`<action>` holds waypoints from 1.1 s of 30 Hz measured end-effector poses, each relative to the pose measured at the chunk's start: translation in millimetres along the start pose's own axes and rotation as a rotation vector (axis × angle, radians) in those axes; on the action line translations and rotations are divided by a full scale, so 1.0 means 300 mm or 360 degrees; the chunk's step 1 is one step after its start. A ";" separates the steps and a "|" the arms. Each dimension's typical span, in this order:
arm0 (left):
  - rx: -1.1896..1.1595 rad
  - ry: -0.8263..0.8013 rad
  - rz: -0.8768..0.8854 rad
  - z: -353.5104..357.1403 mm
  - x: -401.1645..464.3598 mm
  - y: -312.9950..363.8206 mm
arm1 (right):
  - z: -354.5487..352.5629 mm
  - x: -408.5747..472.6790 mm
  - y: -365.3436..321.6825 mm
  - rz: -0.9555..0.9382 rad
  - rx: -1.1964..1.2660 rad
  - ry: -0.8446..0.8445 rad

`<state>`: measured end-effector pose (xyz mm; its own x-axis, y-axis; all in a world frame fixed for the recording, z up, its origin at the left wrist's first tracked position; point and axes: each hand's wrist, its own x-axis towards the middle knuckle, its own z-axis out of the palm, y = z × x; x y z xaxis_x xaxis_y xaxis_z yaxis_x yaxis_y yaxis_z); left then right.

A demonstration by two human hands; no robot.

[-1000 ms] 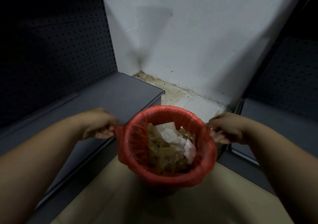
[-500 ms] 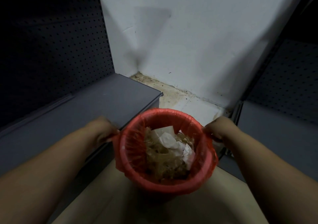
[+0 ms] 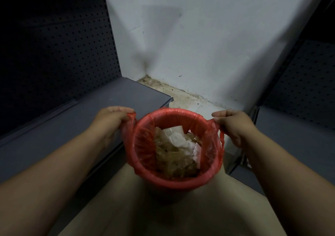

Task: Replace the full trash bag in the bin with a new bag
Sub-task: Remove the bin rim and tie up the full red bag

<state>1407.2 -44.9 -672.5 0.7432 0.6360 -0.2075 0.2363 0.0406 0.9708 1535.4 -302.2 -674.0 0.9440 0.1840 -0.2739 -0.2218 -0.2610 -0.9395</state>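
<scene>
A red trash bag (image 3: 145, 145) lines a small round bin on the floor, its edge folded over the rim. Inside lie crumpled white paper (image 3: 176, 138) and brownish waste (image 3: 174, 159). My left hand (image 3: 110, 118) grips the bag's left handle loop at the rim. My right hand (image 3: 233, 125) grips the right handle loop, which hangs down beside the bin. Both loops are pulled outward from the rim. The bin's body is hidden under the bag and in shadow.
A grey shelf (image 3: 108, 105) with a dark pegboard back (image 3: 63, 45) runs along the left. Another grey shelf (image 3: 299, 127) stands on the right. A white wall (image 3: 208, 45) closes the corner behind, with dirty floor (image 3: 181, 94) at its foot.
Both hands have shifted up and outward, drawing the bag's handle loops free from the rim sides. The view has moved slightly closer to the bin.
</scene>
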 end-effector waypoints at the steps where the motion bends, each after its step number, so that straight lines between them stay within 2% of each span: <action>1: -0.0087 -0.0003 -0.0049 -0.002 0.000 0.004 | -0.002 0.001 -0.007 0.0026 0.0000 -0.0018; 4: -0.0196 -0.0091 -0.0223 -0.003 0.007 0.008 | -0.001 0.009 -0.028 0.0132 -0.0158 -0.0022; 9: 0.0355 -0.0158 -0.0391 0.013 0.031 -0.010 | 0.017 0.032 -0.031 0.0097 -0.0945 0.0051; 12: 0.0713 -0.0070 -0.0274 0.024 0.049 -0.027 | 0.027 0.041 -0.017 0.0084 -0.1423 0.0121; 14: 0.0938 0.0000 -0.0139 0.024 0.065 -0.035 | 0.025 0.046 -0.004 0.0115 -0.1531 0.0179; 16: 0.0963 0.0080 -0.0039 0.023 0.080 -0.042 | 0.020 0.044 0.005 0.0078 -0.1412 0.0239; 20: 0.0688 0.0255 0.0097 0.037 0.111 -0.056 | 0.032 0.056 0.019 -0.0120 -0.0905 0.0375; 26: 0.0291 0.0343 0.0110 0.063 0.116 -0.048 | 0.070 0.054 0.033 -0.0058 -0.0382 0.0520; 28: 0.0227 0.0331 0.0059 0.071 0.123 -0.038 | 0.072 0.067 0.032 -0.0055 -0.0406 0.0505; 32: 0.0225 0.0199 -0.0155 0.087 0.130 -0.019 | 0.072 0.096 0.005 0.0251 -0.0497 0.0292; 33: 0.0257 0.0159 -0.0192 0.088 0.135 -0.019 | 0.074 0.104 -0.004 0.0232 -0.0518 0.0236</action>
<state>1452.5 -39.8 -689.6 0.6398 0.7075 -0.3001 0.4230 0.0018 0.9061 1559.8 -275.2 -686.0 0.9387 -0.0101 -0.3447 -0.2896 -0.5656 -0.7722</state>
